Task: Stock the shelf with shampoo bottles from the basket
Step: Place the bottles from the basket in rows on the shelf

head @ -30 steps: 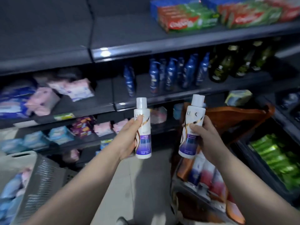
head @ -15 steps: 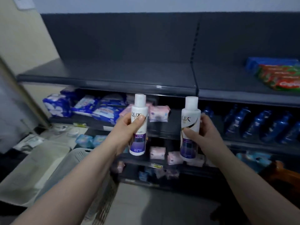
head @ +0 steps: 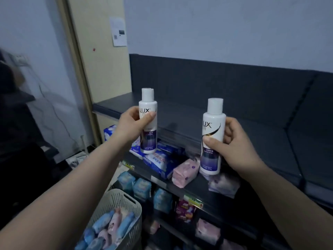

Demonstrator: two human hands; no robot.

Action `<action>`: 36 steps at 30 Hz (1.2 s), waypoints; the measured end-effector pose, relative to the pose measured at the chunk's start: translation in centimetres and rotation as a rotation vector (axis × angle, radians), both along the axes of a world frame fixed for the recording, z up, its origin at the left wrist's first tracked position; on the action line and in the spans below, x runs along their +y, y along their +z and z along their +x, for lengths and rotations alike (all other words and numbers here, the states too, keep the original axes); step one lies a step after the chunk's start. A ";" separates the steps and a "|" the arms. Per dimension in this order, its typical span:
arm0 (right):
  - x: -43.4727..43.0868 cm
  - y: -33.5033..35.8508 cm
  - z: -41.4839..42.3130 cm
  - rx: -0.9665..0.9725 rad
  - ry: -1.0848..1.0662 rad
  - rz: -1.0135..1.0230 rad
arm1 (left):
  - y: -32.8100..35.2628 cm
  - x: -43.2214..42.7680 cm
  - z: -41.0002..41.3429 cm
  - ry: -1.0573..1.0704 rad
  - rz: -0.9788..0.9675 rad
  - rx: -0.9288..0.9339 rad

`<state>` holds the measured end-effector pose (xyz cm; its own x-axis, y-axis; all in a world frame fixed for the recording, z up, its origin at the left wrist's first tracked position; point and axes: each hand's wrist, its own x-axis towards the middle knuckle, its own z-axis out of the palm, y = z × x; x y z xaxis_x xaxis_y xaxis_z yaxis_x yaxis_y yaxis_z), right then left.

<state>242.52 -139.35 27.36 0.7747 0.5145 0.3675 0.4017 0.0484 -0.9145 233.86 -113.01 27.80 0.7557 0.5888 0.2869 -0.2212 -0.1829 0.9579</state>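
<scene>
In the head view, both bare forearms reach up and forward toward the dark top shelf (head: 252, 141). The left hand (head: 132, 124) is raised in front of the top shelf's left end. Its thumb lies across the label and its other fingers curl round the back of the left shampoo bottle (head: 148, 139), gripping its upper half. That bottle stands upright with its long axis vertical, white cap up and the LUX label facing the camera. It is held in the air across the top shelf's front edge and does not rest on it. The right hand (head: 236, 147) is lower and further right along the same edge. Its thumb presses the front of the right shampoo bottle (head: 212, 127) at mid-height, with the fingers wrapped behind. This bottle is also upright, cap up and label toward the camera, carried clear of the top shelf's surface. Directly beneath the top shelf lie blue packs (head: 162, 161) and a pink pack (head: 184, 171). Well below the top shelf's left end stands the pale slotted basket (head: 119, 201), which holds blue and pink packets.
</scene>
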 end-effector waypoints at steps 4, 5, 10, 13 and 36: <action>3.7 1.1 3.8 -0.028 0.049 0.003 | 1.1 3.8 2.0 0.082 0.058 -0.047; 4.8 1.2 4.6 -0.043 0.057 -0.005 | 1.3 4.7 2.4 0.099 0.073 -0.050; 10.4 1.5 8.0 -0.062 0.071 -0.012 | 2.3 9.0 4.4 0.192 0.119 -0.039; 13.8 1.6 10.0 -0.064 0.067 -0.024 | 2.7 12.2 5.9 0.204 0.139 -0.010; 37.4 -1.5 19.6 0.008 -0.032 -0.104 | -0.8 30.5 16.1 -0.060 0.144 0.145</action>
